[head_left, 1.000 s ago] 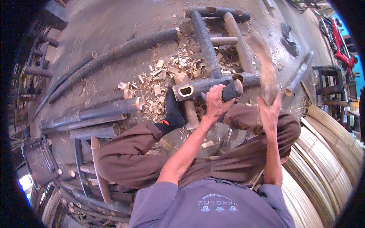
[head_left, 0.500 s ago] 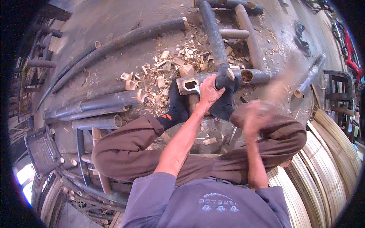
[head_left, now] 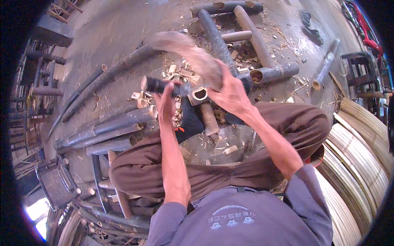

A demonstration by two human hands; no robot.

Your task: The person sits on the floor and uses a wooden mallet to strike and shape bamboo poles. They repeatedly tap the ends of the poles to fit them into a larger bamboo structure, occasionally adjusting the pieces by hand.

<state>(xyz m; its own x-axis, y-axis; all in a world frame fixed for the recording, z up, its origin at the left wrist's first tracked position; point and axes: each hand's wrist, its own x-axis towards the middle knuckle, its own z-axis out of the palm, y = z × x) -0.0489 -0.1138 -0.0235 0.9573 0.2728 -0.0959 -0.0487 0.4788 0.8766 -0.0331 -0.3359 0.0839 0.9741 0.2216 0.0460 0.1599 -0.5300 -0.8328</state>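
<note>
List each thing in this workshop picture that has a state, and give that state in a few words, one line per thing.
Left hand: closed round a dark tool handle.
Right hand: gripping a motion-blurred mallet.
Short bamboo piece: lying down, square hole cut in it.
Bamboo pole: lying down, hollow end open.
Wood chips: scattered on the floor.

The pale, club-shaped tool (head_left: 184, 49) in your right hand (head_left: 232, 92) was smeared by motion, so its head and edges could not be made out. Your left hand (head_left: 165, 100) covered the middle of the short dark bamboo piece (head_left: 156, 85), hiding your grip on it. Your right hand hid part of the dark bamboo tube with the square cut opening (head_left: 200, 94). The stacked pale bamboo strips (head_left: 361, 151) ran off the right rim, and the dark woven basket (head_left: 55, 186) blurred near the lower left rim.
</note>
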